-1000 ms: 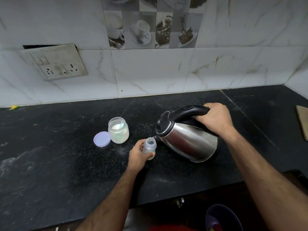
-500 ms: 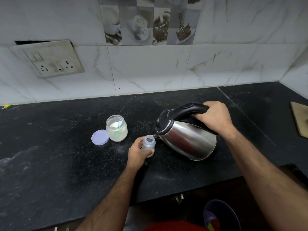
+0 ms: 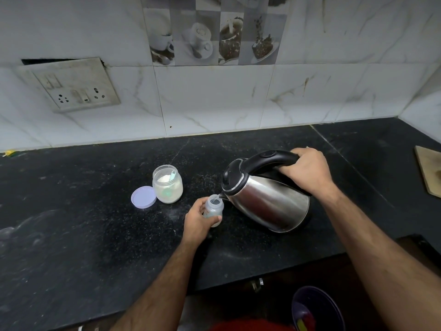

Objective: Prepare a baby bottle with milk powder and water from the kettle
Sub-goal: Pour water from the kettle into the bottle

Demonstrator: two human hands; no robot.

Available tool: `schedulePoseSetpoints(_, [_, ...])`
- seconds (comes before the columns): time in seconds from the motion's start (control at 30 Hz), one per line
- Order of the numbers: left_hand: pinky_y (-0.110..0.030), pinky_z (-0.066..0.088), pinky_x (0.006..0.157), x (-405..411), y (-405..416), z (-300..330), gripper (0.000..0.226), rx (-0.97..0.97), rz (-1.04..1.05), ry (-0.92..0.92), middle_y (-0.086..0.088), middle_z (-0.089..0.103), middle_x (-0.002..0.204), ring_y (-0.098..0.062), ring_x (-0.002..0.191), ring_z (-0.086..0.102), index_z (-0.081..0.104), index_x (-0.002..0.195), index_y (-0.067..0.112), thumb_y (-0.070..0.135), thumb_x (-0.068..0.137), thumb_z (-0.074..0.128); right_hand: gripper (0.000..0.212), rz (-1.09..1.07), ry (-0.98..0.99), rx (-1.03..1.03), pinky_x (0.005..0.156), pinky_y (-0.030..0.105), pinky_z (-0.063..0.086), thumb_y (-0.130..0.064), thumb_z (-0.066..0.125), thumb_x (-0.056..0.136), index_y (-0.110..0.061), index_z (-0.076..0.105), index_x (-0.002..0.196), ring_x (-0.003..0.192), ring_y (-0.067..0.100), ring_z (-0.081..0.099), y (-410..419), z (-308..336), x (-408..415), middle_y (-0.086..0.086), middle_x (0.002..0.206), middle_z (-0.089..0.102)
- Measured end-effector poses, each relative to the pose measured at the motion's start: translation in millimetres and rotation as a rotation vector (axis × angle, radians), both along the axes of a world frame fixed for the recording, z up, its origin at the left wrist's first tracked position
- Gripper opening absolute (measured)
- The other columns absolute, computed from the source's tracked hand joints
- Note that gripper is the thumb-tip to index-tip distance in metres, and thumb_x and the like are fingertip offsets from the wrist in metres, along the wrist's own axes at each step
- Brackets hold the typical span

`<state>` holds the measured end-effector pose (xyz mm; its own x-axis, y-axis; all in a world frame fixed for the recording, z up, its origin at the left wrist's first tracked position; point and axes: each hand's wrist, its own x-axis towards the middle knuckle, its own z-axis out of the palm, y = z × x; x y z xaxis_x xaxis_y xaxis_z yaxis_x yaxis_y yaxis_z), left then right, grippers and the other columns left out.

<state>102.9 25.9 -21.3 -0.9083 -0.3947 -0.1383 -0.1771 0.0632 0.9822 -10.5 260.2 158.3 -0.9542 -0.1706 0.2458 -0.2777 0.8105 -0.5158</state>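
on black counter, right hand tilting kettle, left hand gripping bottle

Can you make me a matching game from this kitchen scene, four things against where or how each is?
Things:
1. kettle
2. bottle
3. jar
4. lid

States:
A. lies flat on the counter, left of the jar
B. stands open with white powder and a scoop inside
C. tilted, spout at the bottle's mouth, gripped by the right hand
D. held upright by the left hand

Pairs: 1-C, 2-D, 3-B, 4-A
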Motion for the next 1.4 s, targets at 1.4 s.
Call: schedulePoseSetpoints(1.4, [-0.032,0.051,0.099,-23.2,0.0,3.8,0.053,-0.033,0.146,-0.018,0.008,0.071,0.111,-0.006,0.106,0.066,0.062,0.111,0.024,0.003,0.068,0.085,0.02,-0.057,-0.234,-0.936,0.049,0.023,0.035,-0.002,0.064,0.066,-0.017,0.052,0.062,0.046,0.009,0.043,-38.9,20.5,-86.6,0.0,0.054,0.046])
